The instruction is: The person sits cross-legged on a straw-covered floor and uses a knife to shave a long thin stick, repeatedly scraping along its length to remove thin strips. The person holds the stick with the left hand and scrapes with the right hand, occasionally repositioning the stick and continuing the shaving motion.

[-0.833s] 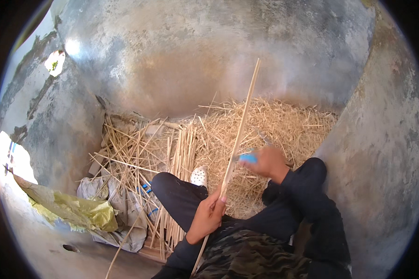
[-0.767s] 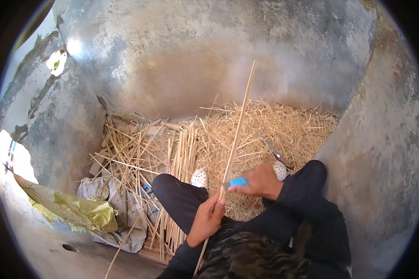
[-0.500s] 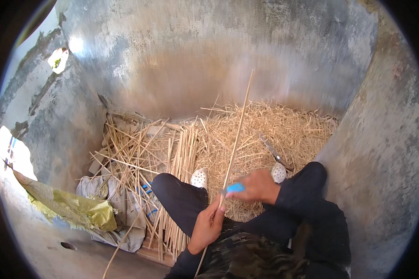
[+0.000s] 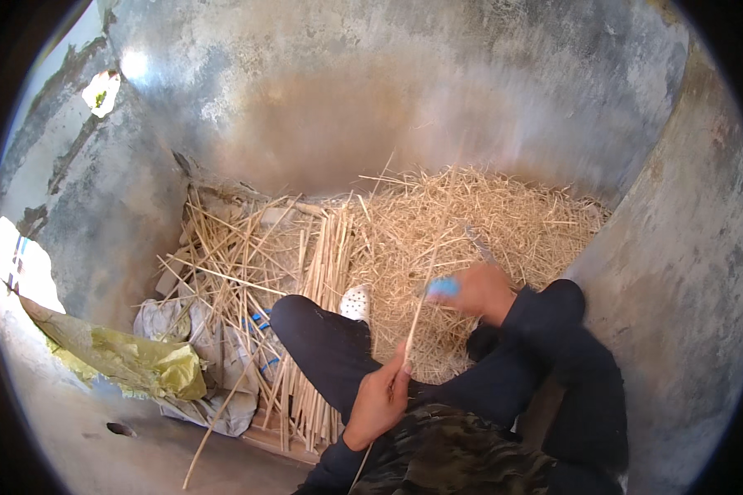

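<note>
My left hand is closed round a long thin bamboo stick, which slants up and away over the shavings, its far part blurred. The stick's near end runs down past my wrist toward my lap. My right hand, smeared by motion, is closed on a small blue tool just right of the stick; its exact kind and working edge are hidden by the blur. Beyond the right hand a metal blade lies on the shavings, its handle end hidden behind the hand.
A heap of pale shavings lies before the grey wall. Bundled sticks and loose sticks lie left, beside crumpled grey cloth and a yellow sack. A white perforated shoe shows past my left knee.
My right hand with the blue tool has moved away and to the right along the stick. My left hand has shifted slightly right, still holding the stick.
</note>
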A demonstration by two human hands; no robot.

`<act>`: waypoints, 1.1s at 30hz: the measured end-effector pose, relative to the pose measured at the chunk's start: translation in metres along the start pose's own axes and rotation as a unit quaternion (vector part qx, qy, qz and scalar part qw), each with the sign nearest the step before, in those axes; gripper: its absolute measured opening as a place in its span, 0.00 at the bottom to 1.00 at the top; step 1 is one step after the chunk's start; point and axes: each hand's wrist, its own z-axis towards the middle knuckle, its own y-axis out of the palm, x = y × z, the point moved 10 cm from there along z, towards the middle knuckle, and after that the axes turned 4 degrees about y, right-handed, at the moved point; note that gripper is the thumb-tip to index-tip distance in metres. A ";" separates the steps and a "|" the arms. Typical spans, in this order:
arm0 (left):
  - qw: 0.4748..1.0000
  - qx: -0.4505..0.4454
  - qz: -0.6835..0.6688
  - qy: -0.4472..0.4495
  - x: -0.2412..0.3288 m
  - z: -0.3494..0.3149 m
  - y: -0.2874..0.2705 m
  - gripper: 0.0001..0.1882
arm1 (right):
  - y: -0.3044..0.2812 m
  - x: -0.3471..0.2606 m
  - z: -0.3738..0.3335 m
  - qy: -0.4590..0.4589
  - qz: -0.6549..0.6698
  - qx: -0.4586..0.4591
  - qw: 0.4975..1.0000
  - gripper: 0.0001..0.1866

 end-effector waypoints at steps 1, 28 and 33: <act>1.000 0.009 0.006 0.001 -0.002 0.003 -0.003 0.21 | 0.002 -0.013 -0.005 -0.025 0.002 -0.014 1.000 0.44; 0.984 -0.119 0.008 -0.133 0.002 -0.012 0.015 0.21 | -0.008 0.157 0.045 0.235 -0.023 0.003 0.972 0.48; 0.984 -0.115 -0.111 -0.083 -0.018 -0.037 0.032 0.21 | -0.069 0.304 0.052 0.330 -0.016 0.213 0.920 0.47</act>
